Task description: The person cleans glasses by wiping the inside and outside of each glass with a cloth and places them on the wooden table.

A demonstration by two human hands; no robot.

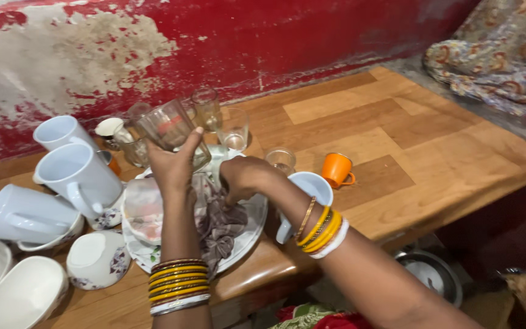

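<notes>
My left hand [175, 166] holds a clear drinking glass [168, 128] tilted on its side above a round plate [252, 230]. On that plate lies a crumpled grey-brown cloth [217, 222], and my right hand [245, 178] grips it with closed fingers. Both wrists carry several yellow and dark bangles. A white cup [312, 186] sits just behind my right wrist.
Three large white mugs [74, 173] lie at the left beside white bowls [25, 295]. More clear glasses [234, 128] stand near the red peeling wall. A small orange cup [337, 169] stands on the wooden table [421, 152]. Patterned fabric [494, 55] lies at the far right, a metal vessel [430, 274] below the table edge.
</notes>
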